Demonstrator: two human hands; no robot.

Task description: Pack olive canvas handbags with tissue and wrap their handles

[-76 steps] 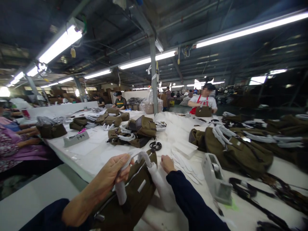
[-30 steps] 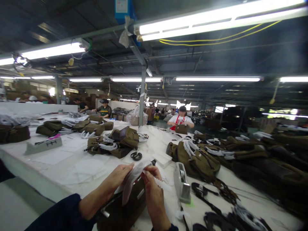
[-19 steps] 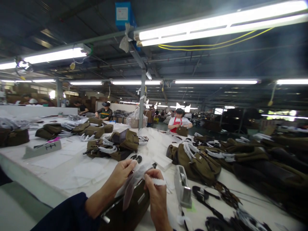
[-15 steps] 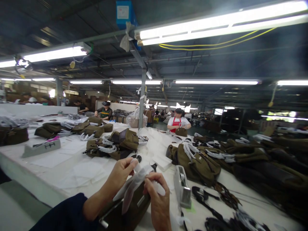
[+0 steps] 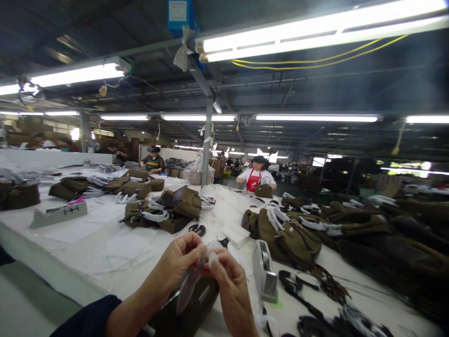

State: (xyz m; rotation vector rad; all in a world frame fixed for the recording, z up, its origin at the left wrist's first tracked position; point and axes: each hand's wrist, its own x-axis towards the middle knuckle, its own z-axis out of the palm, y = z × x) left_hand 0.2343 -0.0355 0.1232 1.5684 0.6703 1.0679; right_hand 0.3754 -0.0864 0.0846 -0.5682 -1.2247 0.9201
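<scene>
Close together in front of me, both hands pinch a strip of thin white wrapping above an olive bag. My left hand is closed on the strip, thumb and fingertips together. Facing it, my right hand is closed too, with a white piece of the wrapping at its thumb tip. One end of the strip hangs down over the bag. A pale tag or plate shows on the bag's side. My hands hide much of the bag's top.
A grey tape dispenser stands right of my hands, near black straps. Olive bags with white-wrapped handles lie beyond. Another dispenser is at left. Thin white sheets cover part of the table. A co-worker in a red apron is opposite.
My hands have come closer together, and the raised loop of wrapping between them is now mostly gathered in my fingers. The co-worker in the red apron has shifted left and spread their arms.
</scene>
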